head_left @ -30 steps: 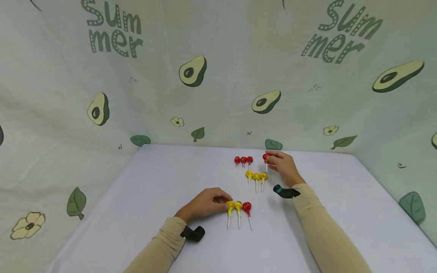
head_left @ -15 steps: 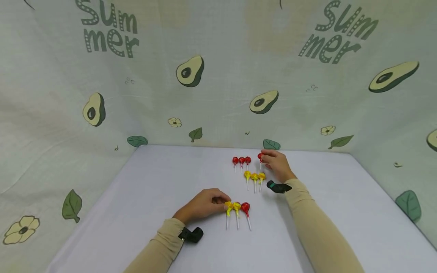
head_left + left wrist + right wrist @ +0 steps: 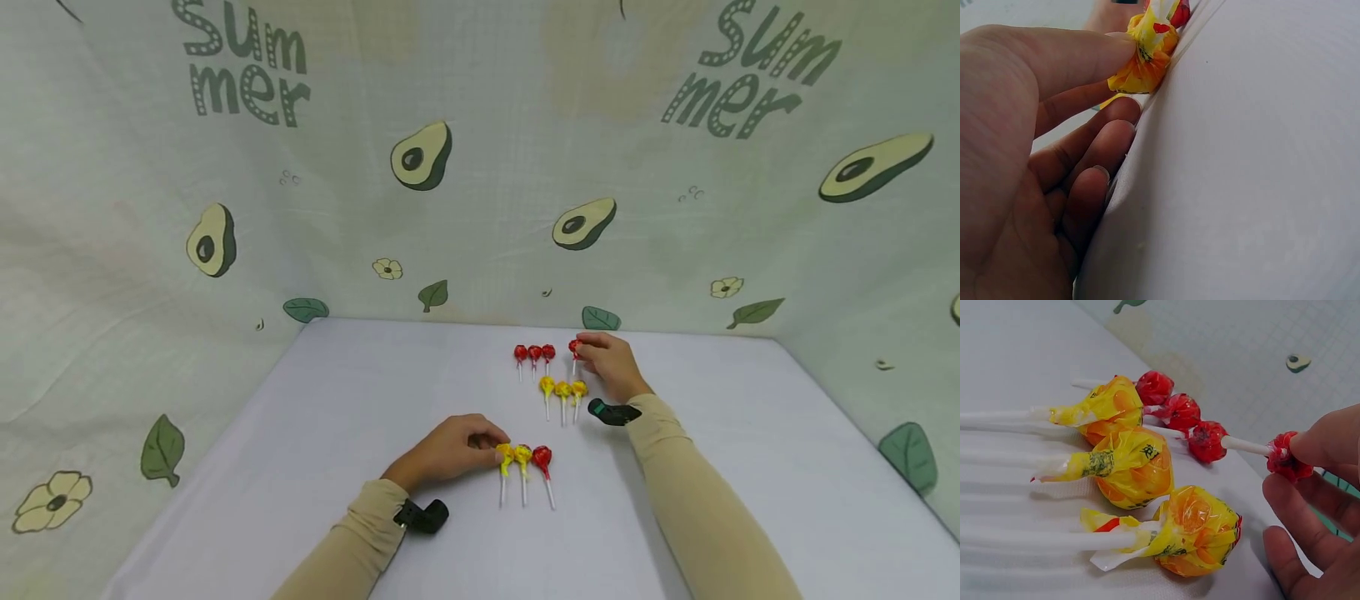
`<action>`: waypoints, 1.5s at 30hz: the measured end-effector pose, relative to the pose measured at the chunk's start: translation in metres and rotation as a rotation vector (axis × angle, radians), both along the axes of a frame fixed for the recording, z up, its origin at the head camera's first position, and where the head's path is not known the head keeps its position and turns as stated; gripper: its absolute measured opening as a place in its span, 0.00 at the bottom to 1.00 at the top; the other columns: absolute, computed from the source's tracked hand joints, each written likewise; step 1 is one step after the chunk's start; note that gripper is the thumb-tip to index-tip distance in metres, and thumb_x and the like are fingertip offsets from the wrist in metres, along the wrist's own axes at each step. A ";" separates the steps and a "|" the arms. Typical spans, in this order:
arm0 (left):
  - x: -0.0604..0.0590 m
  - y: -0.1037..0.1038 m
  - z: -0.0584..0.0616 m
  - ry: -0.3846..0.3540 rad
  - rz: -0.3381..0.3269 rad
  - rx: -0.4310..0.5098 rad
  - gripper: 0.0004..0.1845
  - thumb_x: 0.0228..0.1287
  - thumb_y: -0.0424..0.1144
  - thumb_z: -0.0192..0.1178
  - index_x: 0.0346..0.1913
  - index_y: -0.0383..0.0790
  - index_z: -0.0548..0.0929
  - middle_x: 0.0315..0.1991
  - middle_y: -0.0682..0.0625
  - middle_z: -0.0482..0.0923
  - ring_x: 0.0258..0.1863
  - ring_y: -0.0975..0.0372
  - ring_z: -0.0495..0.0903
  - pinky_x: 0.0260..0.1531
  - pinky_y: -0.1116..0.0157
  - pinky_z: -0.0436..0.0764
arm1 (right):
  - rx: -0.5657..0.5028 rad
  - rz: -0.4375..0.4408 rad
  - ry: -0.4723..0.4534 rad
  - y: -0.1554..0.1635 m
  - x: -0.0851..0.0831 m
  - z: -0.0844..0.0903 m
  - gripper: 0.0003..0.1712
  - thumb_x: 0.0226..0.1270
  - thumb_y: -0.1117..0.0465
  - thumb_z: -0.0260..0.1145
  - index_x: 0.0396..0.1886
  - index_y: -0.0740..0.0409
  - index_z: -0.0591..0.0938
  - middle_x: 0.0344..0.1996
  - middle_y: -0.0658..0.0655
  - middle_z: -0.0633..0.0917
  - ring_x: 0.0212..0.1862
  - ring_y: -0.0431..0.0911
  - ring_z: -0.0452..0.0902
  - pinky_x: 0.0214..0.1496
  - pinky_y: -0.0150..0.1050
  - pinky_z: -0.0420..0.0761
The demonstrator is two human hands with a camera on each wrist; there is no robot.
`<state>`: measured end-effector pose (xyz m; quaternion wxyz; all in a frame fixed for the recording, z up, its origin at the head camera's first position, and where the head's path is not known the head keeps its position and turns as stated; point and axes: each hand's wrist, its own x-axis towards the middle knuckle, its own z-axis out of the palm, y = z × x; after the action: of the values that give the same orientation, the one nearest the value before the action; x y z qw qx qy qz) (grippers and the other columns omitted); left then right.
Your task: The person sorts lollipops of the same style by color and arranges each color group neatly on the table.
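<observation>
Pale cloth (image 3: 480,92) printed with avocados, leaves, flowers and "summer" lettering stands behind and beside a white table (image 3: 375,375). Near the far edge, three red lollipops (image 3: 535,352) lie in a row, sticks toward the person. Just right of that row, well past a small gap, the right hand (image 3: 611,364) pinches a fourth red lollipop (image 3: 574,346) by its head, thumb against fingertips; cannot tell whether it touches the table. Slightly nearer, three yellow lollipops (image 3: 563,388) sit side by side, sticks also toward the person.

Closer in, left hand (image 3: 453,450) pinches the head of a yellow lollipop (image 3: 505,451) between thumb and finger, remaining fingers bent close to the tabletop. Beside it, a second yellow lollipop (image 3: 522,454), then a red one (image 3: 542,457), its stick slanting. Both arms: beige sleeves (image 3: 712,500), black wrist devices (image 3: 422,515).
</observation>
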<state>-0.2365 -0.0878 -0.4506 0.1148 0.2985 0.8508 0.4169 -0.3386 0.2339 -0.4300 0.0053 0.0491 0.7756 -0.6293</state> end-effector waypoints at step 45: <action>-0.001 0.001 0.003 0.008 -0.004 0.005 0.11 0.64 0.44 0.69 0.49 0.55 0.87 0.37 0.63 0.80 0.37 0.68 0.77 0.40 0.68 0.77 | 0.360 0.052 0.028 -0.016 -0.014 -0.007 0.19 0.75 0.57 0.60 0.59 0.61 0.81 0.56 0.63 0.81 0.53 0.56 0.72 0.55 0.48 0.74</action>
<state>-0.2376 -0.0871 -0.4478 0.1116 0.3022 0.8496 0.4176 -0.3524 0.2183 -0.4366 0.0018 0.0204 0.8767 -0.4805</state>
